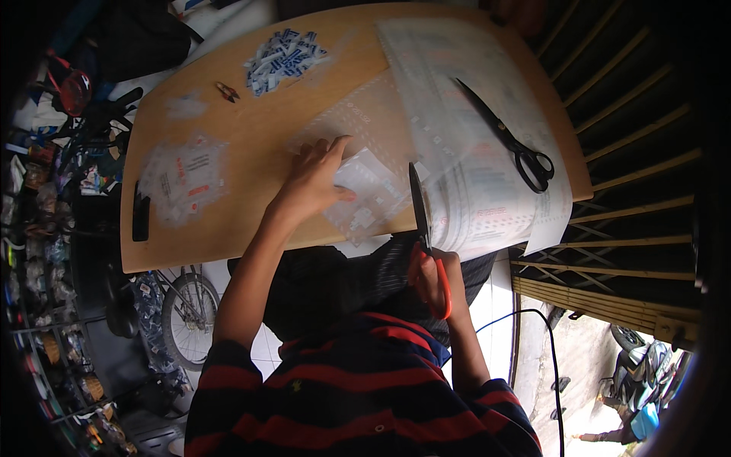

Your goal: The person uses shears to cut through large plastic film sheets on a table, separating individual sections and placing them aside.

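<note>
My left hand [314, 181] is over the table with its thumb and fingers spread apart. Beside its fingertips lies a small whitish plastic piece [369, 177], on top of a clear printed plastic sheet [358, 114]. I cannot tell whether the fingertips touch the piece. At the table's near edge, my right hand [438, 276] is closed around the orange-red handles of a pair of scissors [419, 202]. Their dark blades point away from me and look nearly closed, next to a large roll of printed translucent plastic [487, 221].
Black-handled scissors [506, 137] rest on the plastic. Farther back are a pile of small blue-and-white pieces [283, 61] and small thread snips [227, 92]. Cut plastic pieces [183, 179] lie at the left, near a dark slot [141, 213]. A folding metal gate [617, 190] stands right.
</note>
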Motion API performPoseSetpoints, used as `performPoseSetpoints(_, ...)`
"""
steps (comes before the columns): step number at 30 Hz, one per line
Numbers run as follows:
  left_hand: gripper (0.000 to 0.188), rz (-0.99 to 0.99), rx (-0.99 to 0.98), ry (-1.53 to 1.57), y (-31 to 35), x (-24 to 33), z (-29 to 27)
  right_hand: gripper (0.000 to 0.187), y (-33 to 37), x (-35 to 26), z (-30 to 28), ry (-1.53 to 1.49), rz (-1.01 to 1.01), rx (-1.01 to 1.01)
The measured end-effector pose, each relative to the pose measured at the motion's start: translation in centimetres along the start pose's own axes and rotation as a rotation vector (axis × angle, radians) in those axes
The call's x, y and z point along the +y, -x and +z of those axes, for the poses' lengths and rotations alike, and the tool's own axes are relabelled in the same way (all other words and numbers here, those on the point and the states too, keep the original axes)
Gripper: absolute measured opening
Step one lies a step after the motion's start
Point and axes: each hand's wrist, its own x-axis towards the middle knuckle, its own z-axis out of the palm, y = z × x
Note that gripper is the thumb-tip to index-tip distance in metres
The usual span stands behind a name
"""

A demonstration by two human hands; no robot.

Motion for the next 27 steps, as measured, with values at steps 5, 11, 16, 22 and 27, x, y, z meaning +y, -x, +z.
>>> performPoseSetpoints(5,0.068,0.099,0.072,0.236,1.0,-1.3,-1.0,0.074,-0.2,0.5,0.6,0.039,0.015,-0.026)
performPoseSetpoints(11,0.039,0.036,0.476,0.123,4.7,-4.1,-9.7,0.070,0.3,1.8,0.4,-0.185,-0.048,-0.037)
performPoseSetpoints(16,0.034,-0.018,0.735,-0.496,7.8,-14.5,-14.4,0.068,0.1,1.3,1.0,-0.233,-0.018,-0.121)
performPoseSetpoints(22,0.032,-0.212,0.366,-0.463,9.7,-21.1,-11.5,0.067,0.1,0.4,1.5,-0.226,0.053,-0.167)
performPoseSetpoints(27,0.043,-0.259,0.530,-0.378,9.3,-17.3,-9.9,0.070,1.3,1.1,0.2,-0.084,0.097,-0.163)
